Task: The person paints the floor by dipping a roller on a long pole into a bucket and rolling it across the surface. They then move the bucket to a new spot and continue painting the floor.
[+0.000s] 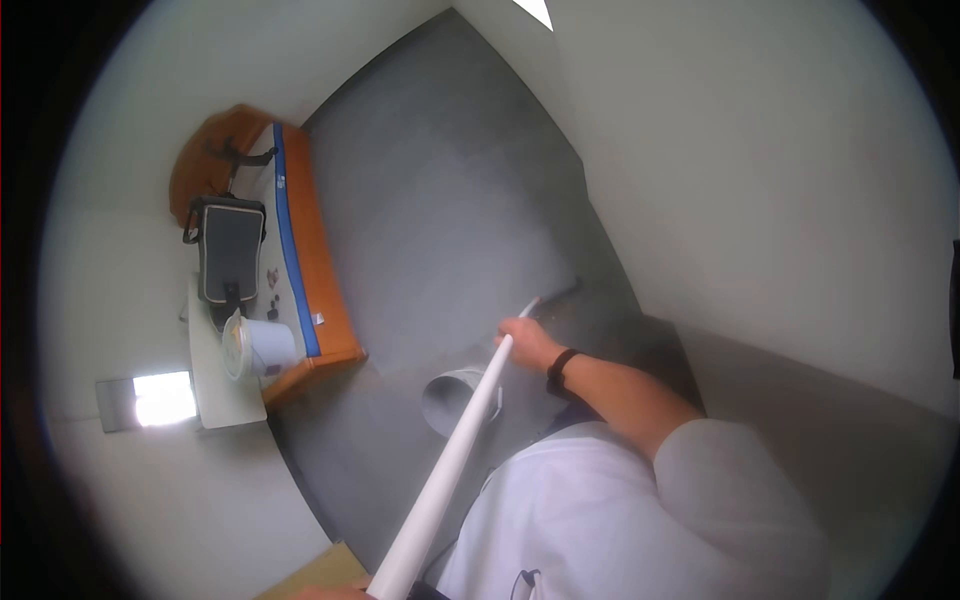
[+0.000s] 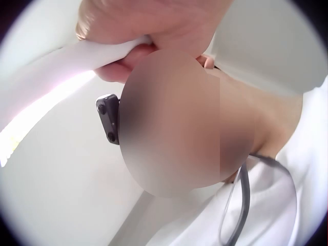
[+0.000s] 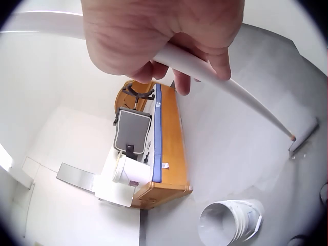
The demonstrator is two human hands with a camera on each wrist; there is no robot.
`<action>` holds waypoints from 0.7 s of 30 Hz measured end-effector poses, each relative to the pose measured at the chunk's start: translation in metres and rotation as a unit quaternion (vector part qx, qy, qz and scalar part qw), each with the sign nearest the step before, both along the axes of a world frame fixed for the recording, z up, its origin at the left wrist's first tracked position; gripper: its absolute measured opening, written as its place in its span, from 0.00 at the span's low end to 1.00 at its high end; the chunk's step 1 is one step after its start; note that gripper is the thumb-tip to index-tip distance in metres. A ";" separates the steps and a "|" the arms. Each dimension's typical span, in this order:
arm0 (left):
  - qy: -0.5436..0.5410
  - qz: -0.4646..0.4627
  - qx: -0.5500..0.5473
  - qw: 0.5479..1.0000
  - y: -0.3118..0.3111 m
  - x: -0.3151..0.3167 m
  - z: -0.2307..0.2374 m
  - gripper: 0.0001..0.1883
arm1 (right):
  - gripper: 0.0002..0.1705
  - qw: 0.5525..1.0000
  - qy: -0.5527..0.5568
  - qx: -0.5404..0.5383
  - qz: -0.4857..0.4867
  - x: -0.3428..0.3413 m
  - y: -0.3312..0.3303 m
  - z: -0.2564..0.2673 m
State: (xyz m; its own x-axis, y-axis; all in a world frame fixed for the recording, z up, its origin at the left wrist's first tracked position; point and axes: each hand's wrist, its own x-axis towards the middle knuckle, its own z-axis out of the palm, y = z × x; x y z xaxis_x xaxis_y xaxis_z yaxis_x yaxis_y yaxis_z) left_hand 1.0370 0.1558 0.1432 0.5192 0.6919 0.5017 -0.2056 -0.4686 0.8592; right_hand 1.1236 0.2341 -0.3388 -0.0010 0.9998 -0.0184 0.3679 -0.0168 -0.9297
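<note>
A long white pole [image 1: 440, 480] slants across the head view, with a narrow, dark, flat head [image 3: 305, 137] at its far end on the grey floor, like a floor squeegee. My right hand [image 1: 530, 343], a dark band at its wrist, grips the pole partway down. Near the top of the pole my left hand [image 2: 154, 23] holds it with curled fingers; only a sliver of that hand shows at the head view's bottom edge. Below the pole a white bucket [image 3: 243, 218] with a handle stands on the floor, partly covered by the pole in the head view.
To the left is a wooden bed [image 1: 325, 250] with a blue-edged mattress. A grey chair-like thing [image 1: 232, 250] and a lidded white bucket [image 1: 272, 345] are there, beside a white tabletop [image 1: 232, 408]. Walls border the grey floor [image 1: 430, 200]. Cardboard [image 1: 320, 575] shows at the bottom.
</note>
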 end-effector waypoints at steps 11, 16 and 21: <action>0.031 -0.025 -0.019 0.999 0.002 0.001 -0.038 0.22 | 0.10 1.000 -0.012 -0.010 0.012 0.012 0.044 -0.028; 0.321 0.038 -0.054 0.945 -0.019 -0.029 -0.023 0.13 | 0.09 0.998 0.007 -0.055 -0.012 0.025 0.027 -0.044; 0.468 -0.071 -0.088 0.877 -0.005 -0.025 -0.011 0.14 | 0.10 0.996 0.003 -0.086 -0.023 0.008 -0.013 -0.035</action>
State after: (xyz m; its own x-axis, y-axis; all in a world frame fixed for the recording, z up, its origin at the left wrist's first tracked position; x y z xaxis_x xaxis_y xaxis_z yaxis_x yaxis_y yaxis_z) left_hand 1.0123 0.1505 0.1321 0.7338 0.6105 -0.2980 0.5819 -0.3385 0.7395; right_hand 1.1318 0.2207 -0.3740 0.0432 0.9809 -0.1896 0.3585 -0.1924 -0.9135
